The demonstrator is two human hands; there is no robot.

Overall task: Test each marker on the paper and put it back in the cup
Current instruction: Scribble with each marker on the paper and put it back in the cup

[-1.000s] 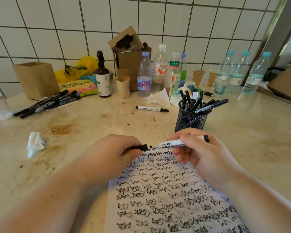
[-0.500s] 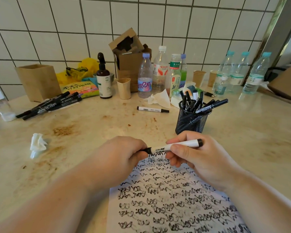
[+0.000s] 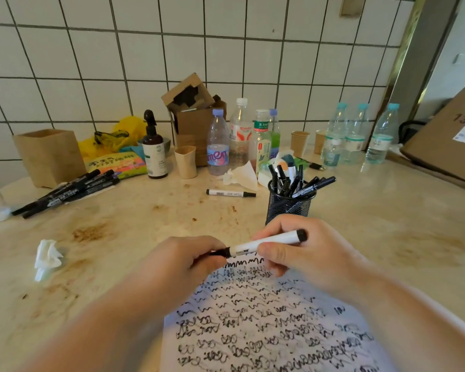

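A white marker (image 3: 266, 242) with a black end is held level above the top of the paper (image 3: 269, 326), which is covered in black scribbles. My right hand (image 3: 304, 259) grips its white barrel. My left hand (image 3: 188, 261) is curled round its black cap end, with the cap seated on the marker. Just behind my right hand stands the black mesh cup (image 3: 289, 206) with several black markers in it. A second white marker (image 3: 231, 193) lies capped on the counter behind my hands.
Several black markers (image 3: 65, 193) lie in a pile at the left, by a brown box (image 3: 50, 155). Bottles (image 3: 218, 146), paper cups (image 3: 185, 162) and a spray bottle (image 3: 154, 149) line the tiled wall. A crumpled tissue (image 3: 46, 257) lies left of my hands.
The gap between cap and barrel has closed: my hands pushed together and the cap now sits on the marker. The marker tilted up slightly at its right end.
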